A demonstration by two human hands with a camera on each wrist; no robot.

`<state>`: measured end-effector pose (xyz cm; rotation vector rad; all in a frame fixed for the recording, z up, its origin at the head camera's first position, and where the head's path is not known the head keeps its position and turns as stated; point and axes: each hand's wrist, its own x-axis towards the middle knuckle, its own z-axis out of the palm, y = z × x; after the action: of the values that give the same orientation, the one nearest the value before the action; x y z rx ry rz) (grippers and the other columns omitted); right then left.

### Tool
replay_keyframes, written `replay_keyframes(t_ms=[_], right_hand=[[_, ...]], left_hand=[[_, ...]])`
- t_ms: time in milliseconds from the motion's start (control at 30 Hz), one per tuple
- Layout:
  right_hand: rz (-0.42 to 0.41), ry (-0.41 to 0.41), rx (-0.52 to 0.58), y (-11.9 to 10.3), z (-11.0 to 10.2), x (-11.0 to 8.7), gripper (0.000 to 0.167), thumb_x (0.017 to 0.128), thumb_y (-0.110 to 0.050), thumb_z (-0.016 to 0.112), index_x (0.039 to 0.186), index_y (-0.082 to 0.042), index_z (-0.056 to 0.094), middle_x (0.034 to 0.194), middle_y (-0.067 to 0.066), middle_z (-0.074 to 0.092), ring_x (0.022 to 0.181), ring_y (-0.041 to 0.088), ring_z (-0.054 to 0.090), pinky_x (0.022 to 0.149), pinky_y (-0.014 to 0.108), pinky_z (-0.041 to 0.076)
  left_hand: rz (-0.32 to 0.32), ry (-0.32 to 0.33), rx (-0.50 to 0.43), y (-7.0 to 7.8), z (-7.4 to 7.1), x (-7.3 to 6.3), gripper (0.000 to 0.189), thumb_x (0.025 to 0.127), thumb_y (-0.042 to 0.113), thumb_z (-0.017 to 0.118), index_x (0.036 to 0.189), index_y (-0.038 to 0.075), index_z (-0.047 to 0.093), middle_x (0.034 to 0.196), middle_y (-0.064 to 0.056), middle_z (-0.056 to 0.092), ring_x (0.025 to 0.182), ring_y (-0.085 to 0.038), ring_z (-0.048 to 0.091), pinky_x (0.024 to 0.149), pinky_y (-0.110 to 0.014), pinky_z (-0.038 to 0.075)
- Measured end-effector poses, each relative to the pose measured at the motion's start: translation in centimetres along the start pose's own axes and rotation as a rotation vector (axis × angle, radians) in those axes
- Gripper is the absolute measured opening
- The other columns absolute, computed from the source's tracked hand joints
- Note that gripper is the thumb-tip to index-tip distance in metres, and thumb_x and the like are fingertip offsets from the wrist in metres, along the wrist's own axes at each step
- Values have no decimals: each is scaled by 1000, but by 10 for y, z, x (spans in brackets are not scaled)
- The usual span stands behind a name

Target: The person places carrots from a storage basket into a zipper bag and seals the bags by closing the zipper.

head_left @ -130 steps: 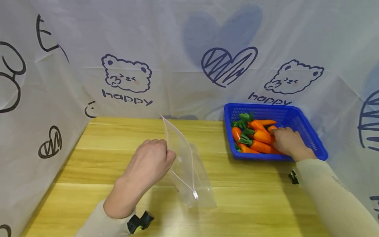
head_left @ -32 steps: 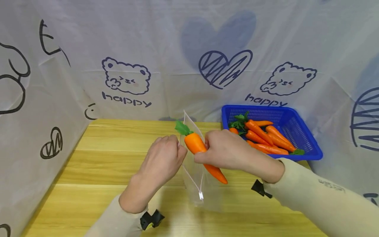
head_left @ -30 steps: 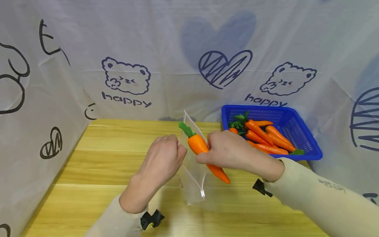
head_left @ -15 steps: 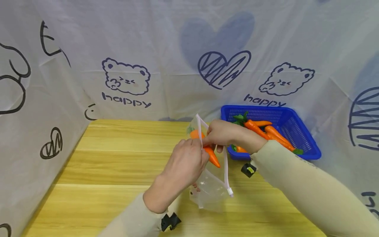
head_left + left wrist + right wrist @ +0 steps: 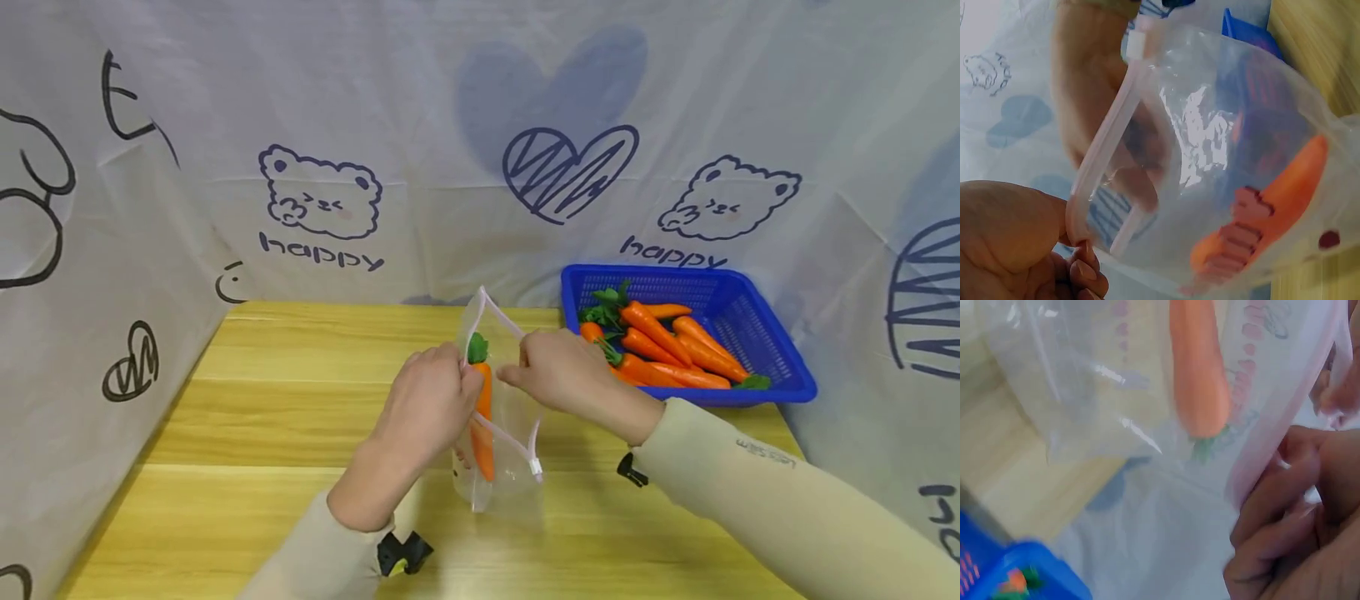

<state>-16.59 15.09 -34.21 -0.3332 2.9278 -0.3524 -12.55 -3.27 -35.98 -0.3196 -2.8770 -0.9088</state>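
My left hand [image 5: 431, 396] pinches the rim of a clear zip bag [image 5: 510, 467]. The bag hangs upright over the table with its mouth apart. Inside it stands an orange carrot [image 5: 1285, 194], leafy end up toward the mouth. A white slider [image 5: 536, 467] sits at the near end of the zip. My right hand [image 5: 570, 375] is at the far right side of the mouth, thumb apart from the loosely curled fingers, which hold no carrot. In the right wrist view its fingers [image 5: 1272, 531] overlap the zip edge.
A blue basket [image 5: 780, 342] stands at the back right of the wooden table [image 5: 285, 500], holding several carrots [image 5: 652, 333] with green tops. White cloth [image 5: 450, 100] with drawings surrounds the table at the back and sides.
My right hand took a carrot from the basket, brought it over to the bag and let it go inside. My left hand shifted right, then back left, still holding the rim.
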Motion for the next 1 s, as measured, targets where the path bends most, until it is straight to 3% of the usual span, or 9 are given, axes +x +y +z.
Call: replay_keyframes(t_ms=[67, 133, 267, 433, 633, 733, 1000], right_hand=[[6, 101, -39, 5, -2, -3, 44, 93, -55, 73, 87, -12, 61, 69, 2, 60, 56, 23, 57, 47, 36, 41], [6, 142, -53, 10, -4, -6, 39, 92, -51, 71, 90, -13, 60, 71, 2, 61, 58, 24, 58, 48, 38, 42], [-38, 155, 57, 14, -17, -11, 23, 90, -33, 65, 75, -16, 59, 65, -1, 56, 58, 22, 55, 50, 35, 39], [-116, 232, 217, 4, -44, -15, 26, 87, -21, 60, 62, -18, 51, 58, -4, 46, 52, 17, 47, 52, 31, 34], [-124, 202, 219, -8, -60, -14, 24, 87, -22, 61, 64, -17, 55, 59, -4, 50, 53, 16, 49, 52, 31, 37], [-88, 147, 180, -4, -54, -12, 23, 87, -23, 63, 66, -16, 56, 59, -3, 49, 54, 17, 50, 51, 31, 36], [-6, 115, 86, 14, -35, -5, 20, 88, -28, 64, 72, -17, 61, 64, -1, 56, 58, 20, 55, 49, 33, 40]], left_hand=[[-28, -1, 3, -5, -5, 0, 25, 97, 17, 51, 72, 11, 49, 68, -3, 44, 70, -28, 49, 65, -35, 39], [-53, -2, 6, -10, -11, 0, 26, 96, 16, 50, 71, 11, 47, 68, -3, 40, 69, -28, 47, 63, -35, 36], [-78, 4, 19, -16, -26, -1, 27, 94, 14, 50, 68, 12, 42, 66, -2, 36, 63, -24, 40, 58, -34, 32], [-88, 9, 27, -11, -54, -5, 22, 92, 14, 48, 71, 12, 47, 66, -3, 42, 59, -21, 40, 54, -34, 32], [-61, 47, 21, 3, -82, -10, 18, 91, 15, 47, 74, 12, 50, 69, -5, 45, 62, -23, 44, 57, -35, 35], [-46, 35, 37, 6, -83, -6, 18, 90, 15, 47, 73, 12, 49, 69, -4, 44, 63, -22, 44, 58, -35, 35], [-1, 27, 115, -13, -50, 10, 25, 92, 13, 51, 67, 12, 46, 64, -2, 41, 59, -23, 42, 54, -35, 34]])
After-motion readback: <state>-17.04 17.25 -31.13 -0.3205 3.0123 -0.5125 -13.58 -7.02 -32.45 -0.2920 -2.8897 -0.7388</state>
